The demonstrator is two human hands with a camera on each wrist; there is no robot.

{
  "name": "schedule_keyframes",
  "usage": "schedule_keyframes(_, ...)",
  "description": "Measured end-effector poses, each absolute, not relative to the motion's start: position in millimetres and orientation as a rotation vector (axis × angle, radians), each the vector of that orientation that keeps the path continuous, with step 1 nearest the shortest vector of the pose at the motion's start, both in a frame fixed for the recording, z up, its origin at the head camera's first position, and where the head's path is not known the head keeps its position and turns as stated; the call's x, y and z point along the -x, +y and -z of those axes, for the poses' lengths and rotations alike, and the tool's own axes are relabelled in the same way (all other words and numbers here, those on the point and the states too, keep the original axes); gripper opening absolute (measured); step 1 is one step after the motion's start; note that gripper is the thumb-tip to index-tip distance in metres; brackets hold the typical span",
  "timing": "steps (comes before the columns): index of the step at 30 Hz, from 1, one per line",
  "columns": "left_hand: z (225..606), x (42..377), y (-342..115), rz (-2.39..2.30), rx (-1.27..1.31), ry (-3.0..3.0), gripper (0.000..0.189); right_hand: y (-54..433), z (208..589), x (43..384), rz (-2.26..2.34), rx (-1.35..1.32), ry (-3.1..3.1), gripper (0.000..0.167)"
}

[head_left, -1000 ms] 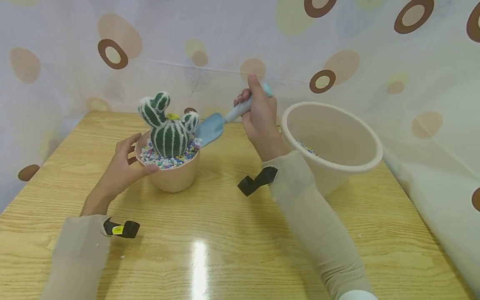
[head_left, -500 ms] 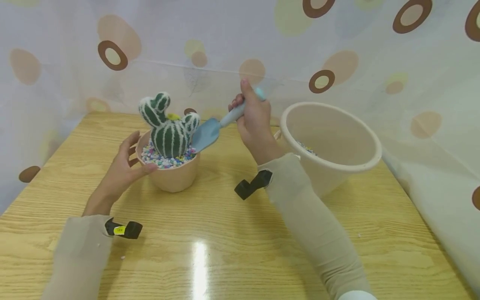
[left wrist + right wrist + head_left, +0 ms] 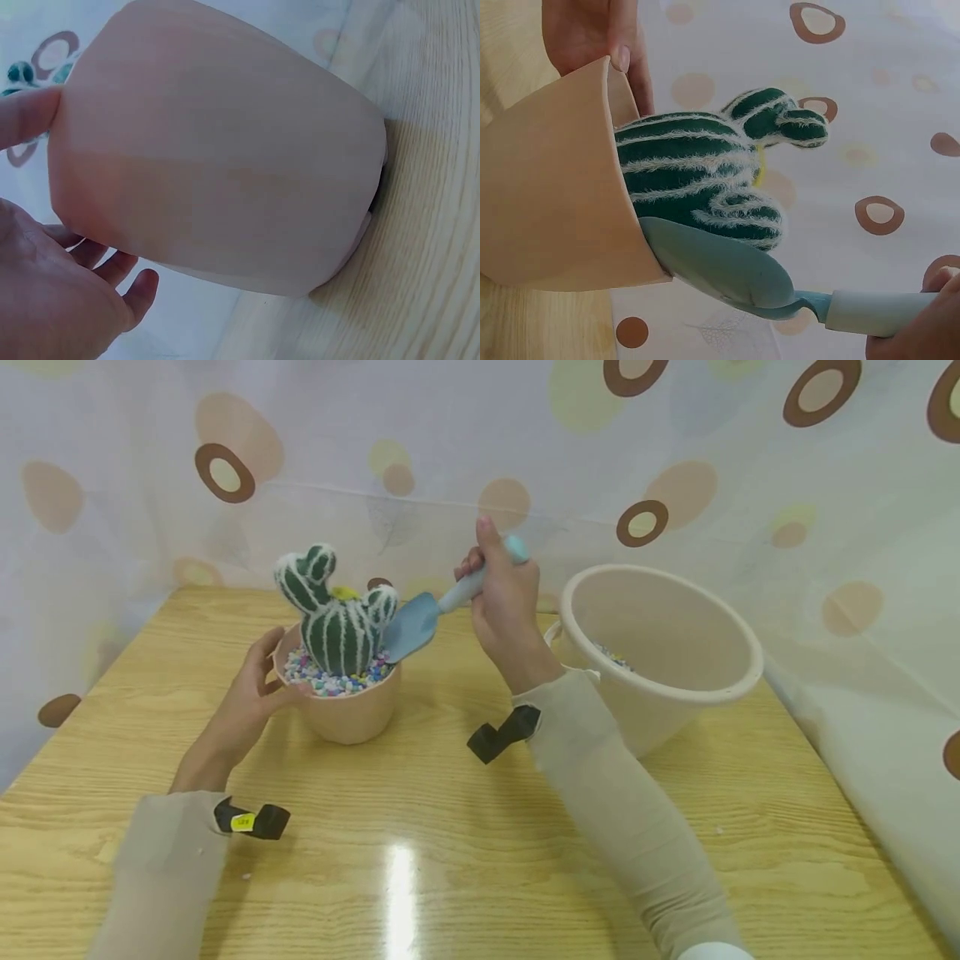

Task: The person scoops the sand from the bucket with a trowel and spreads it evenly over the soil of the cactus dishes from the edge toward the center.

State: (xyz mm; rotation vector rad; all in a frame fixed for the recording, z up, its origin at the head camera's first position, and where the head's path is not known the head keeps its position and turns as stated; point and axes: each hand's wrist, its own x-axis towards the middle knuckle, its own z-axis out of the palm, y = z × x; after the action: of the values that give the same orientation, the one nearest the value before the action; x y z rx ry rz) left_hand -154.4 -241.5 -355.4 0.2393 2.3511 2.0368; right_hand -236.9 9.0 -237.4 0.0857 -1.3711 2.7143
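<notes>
In the head view my left hand [image 3: 251, 700] holds the left side of a peach flower pot [image 3: 348, 717], its thumb at the front rim and its fingers round the side. A green knitted cactus [image 3: 339, 637] with white fuzzy stripes stands in the pot, set in multicoloured pebbles [image 3: 335, 682]. My right hand [image 3: 507, 603] grips the pale handle of a blue garden trowel [image 3: 414, 625], thumb up along it. The trowel's blade slants down over the pot's right rim, beside the cactus. In the right wrist view the blade's tip [image 3: 656, 234] is hidden inside the pot.
A large cream bucket [image 3: 660, 693] stands right of my right forearm, with some coloured pebbles [image 3: 613, 656] visible inside. The wooden table [image 3: 450, 827] has a few stray bits on it. A patterned cloth [image 3: 450, 460] hangs behind.
My right hand has moved left and slightly down, and the trowel's tip has dipped inside the pot's rim beside the cactus. My left hand stays on the pot with only a slight shift.
</notes>
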Motion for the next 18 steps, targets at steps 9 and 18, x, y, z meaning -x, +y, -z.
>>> schedule_keyframes(9, 356.2, 159.5, -239.4, -2.046, -0.185, 2.325, 0.082, 7.1, 237.0, 231.6, -2.671, -0.123, -1.395, 0.037)
schedule_keyframes(18, 357.1, 159.9, -248.5, -1.957, -0.191, 2.453, 0.078, 8.4, 239.9, 230.9, -2.763, -0.054, -1.362, 0.033)
